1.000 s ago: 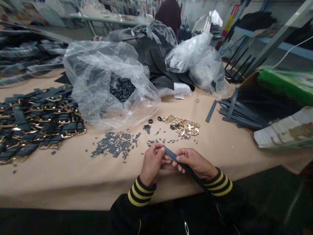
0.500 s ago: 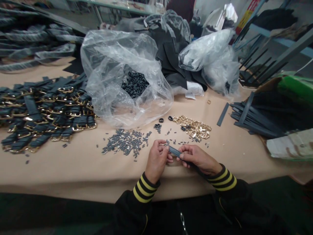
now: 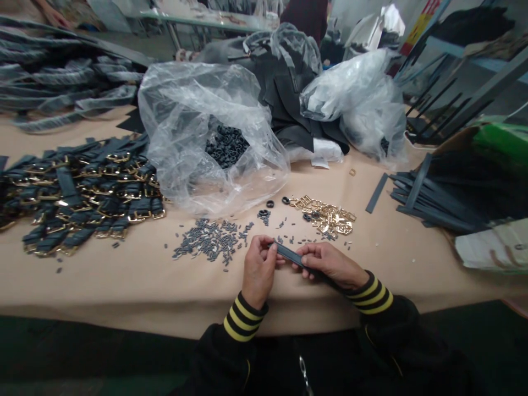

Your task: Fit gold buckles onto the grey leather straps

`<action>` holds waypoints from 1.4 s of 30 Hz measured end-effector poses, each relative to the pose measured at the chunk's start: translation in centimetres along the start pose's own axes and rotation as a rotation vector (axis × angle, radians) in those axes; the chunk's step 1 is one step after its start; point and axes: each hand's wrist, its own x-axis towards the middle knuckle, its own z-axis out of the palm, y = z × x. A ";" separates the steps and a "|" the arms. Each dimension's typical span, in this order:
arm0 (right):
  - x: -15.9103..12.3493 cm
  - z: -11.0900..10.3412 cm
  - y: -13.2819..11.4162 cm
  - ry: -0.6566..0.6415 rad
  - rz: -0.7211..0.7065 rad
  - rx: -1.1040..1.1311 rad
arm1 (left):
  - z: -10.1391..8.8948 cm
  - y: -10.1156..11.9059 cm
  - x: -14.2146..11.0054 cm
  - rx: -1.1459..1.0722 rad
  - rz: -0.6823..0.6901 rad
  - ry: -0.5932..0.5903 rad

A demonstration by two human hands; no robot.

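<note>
A dark grey strap [image 3: 289, 254] is held between both hands just above the table's front part. My left hand [image 3: 260, 265] pinches its left end between thumb and fingers. Farther along the strap, my right hand [image 3: 328, 263] grips it, and the rest runs back under that palm. Just beyond my fingers lie gold buckles [image 3: 332, 217] in a small heap. Small dark grey pieces [image 3: 210, 239] are scattered to the left of my left hand. A few black loops [image 3: 264, 214] sit between these two heaps.
Finished-looking straps with gold buckles [image 3: 94, 192] pile up at the left. Behind, a clear plastic bag [image 3: 173, 137] holds many black loops. Loose straps [image 3: 437, 203] spill from a box at the right. One single strap [image 3: 377, 192] lies beside them. Wrapped black goods stand farther back.
Both hands have shifted slightly left with the strap, and a longer stretch of it shows between them. The camera view has also moved a little.
</note>
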 end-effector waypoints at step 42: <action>-0.6 1.2 -0.7 0.028 -0.450 -0.314 | 1.0 -0.1 -2.5 0.111 0.050 -0.025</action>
